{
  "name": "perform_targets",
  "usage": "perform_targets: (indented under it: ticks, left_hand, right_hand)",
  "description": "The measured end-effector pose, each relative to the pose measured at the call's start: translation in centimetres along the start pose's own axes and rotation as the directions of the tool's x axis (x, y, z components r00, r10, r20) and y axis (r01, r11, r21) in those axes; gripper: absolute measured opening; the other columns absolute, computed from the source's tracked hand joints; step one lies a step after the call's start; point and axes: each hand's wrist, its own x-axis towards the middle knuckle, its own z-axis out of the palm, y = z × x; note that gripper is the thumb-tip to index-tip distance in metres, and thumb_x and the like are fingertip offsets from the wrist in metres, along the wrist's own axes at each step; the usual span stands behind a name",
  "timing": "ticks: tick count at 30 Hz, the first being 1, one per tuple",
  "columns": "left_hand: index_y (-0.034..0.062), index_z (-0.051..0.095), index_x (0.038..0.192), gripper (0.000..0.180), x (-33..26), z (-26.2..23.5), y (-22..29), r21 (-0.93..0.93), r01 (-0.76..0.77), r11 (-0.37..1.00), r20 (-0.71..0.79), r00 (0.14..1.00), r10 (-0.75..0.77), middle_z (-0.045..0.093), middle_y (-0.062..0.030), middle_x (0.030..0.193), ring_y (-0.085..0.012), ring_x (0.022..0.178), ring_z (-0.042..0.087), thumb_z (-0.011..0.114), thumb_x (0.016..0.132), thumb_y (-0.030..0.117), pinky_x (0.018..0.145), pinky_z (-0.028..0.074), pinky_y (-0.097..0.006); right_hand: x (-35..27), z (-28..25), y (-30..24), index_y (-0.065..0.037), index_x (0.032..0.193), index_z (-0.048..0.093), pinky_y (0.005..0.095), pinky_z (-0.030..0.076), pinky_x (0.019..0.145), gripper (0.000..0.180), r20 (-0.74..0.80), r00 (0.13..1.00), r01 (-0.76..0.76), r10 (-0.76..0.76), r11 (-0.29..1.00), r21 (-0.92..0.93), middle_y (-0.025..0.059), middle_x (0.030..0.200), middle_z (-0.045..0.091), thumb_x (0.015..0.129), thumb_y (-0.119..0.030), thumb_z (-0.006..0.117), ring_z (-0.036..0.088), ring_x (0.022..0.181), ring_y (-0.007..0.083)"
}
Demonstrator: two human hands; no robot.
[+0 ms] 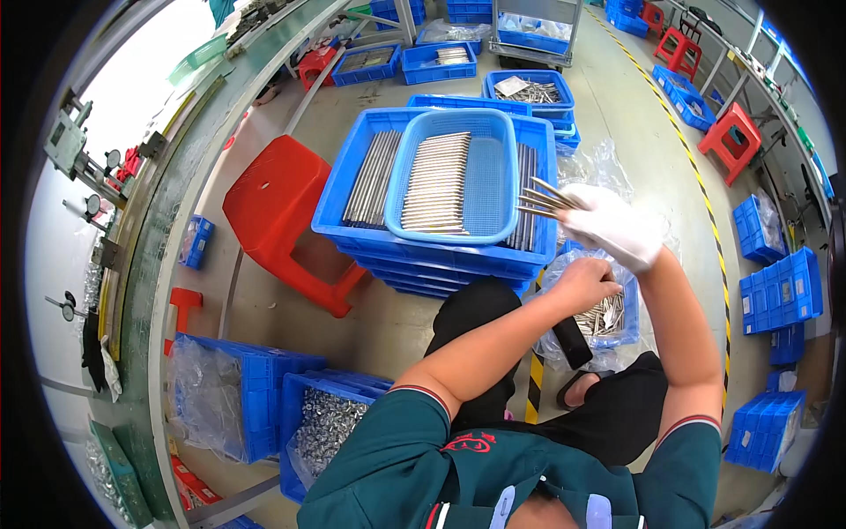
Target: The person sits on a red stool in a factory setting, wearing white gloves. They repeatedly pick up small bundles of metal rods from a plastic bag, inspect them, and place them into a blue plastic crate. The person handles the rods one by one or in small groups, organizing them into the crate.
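My right hand (617, 225), in a white glove, is closed around several slim metal rods (548, 199). Their ends fan out to the left, near the right edge of a blue crate (352, 234). My bare left hand (585, 286) is just below it, fingers curled; whatever they may hold is hidden. Beneath that hand, a plastic-lined blue bin (631, 309) contains loose metal rods (604, 317). A light blue basket (489, 236) sits on the stacked crates, with shiny rods (436, 181) in a neat row. Longer, darker rods (374, 181) lie in the crate on either side of it.
A red stool (278, 189) stands left of the crate stack. By my left elbow is a blue crate of small metal parts (326, 428). A long workbench (189, 194) runs along the left. Blue crates (780, 291) and red stools (733, 141) line the right side.
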Motion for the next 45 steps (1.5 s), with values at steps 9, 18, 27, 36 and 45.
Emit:
perform_targets:
  ticks: [9,18,27,36,45]
  left_hand:
    - [0.0073,0.062,0.104,0.025,0.4,2.3,-2.4,-0.037,-0.318,0.947,-0.205,0.93,0.304,0.063,-0.0182,0.104,-0.0357,0.097,0.058,0.059,0.082,0.019,0.082,0.048,-0.039]
    - [0.0095,0.056,0.12,0.044,-0.8,-0.2,-1.1,-0.141,-0.015,0.99,0.093,0.995,0.029,0.05,-0.0162,0.131,-0.0285,0.123,0.044,0.063,0.083,0.032,0.1,0.035,-0.037]
    - [0.0094,0.057,0.116,0.043,-1.5,-2.3,0.2,-0.268,-0.076,0.96,0.047,0.995,0.092,0.053,-0.0149,0.125,-0.0256,0.118,0.046,0.068,0.08,0.032,0.098,0.036,-0.035]
    - [0.0085,0.057,0.115,0.042,-1.0,-1.9,0.4,-0.304,-0.116,0.946,0.024,0.991,0.129,0.053,-0.0151,0.125,-0.0249,0.118,0.046,0.068,0.08,0.03,0.098,0.036,-0.035]
    - [0.0079,0.057,0.115,0.042,0.7,2.9,-2.8,-0.253,-0.21,0.945,-0.072,0.978,0.198,0.053,-0.0151,0.125,-0.0245,0.118,0.046,0.068,0.08,0.03,0.098,0.035,-0.036]
  right_hand:
    - [17.9,6.8,0.8,-0.001,0.09,0.064,0.0386,0.047,0.077,0.023,0.051,0.995,0.098,-0.084,0.799,-0.593,0.0199,0.087,0.065,0.078,-0.019,0.057,0.063,0.084,0.0335]
    - [20.4,10.9,0.8,-0.004,0.1,0.065,0.04,0.047,0.085,0.027,0.086,0.996,0.047,0.025,0.663,-0.747,0.0199,0.098,0.065,0.081,-0.021,0.056,0.062,0.095,0.0337]
    - [20.6,11.4,1.2,-0.008,0.105,0.066,0.0393,0.047,0.087,0.027,0.075,0.98,0.169,-0.187,0.564,-0.808,0.0171,0.102,0.064,0.081,-0.016,0.057,0.06,0.097,0.0324]
    - [21.4,11.5,2.3,-0.01,0.098,0.069,0.0392,0.048,0.085,0.02,0.04,0.955,0.2,-0.294,0.539,-0.818,0.0163,0.097,0.064,0.082,-0.014,0.058,0.061,0.094,0.0318]
    - [21.2,11.8,3.0,-0.009,0.1,0.068,0.0394,0.048,0.084,0.025,0.205,0.879,0.418,-0.431,0.488,-0.766,0.0162,0.097,0.065,0.08,-0.01,0.054,0.061,0.093,0.0325]
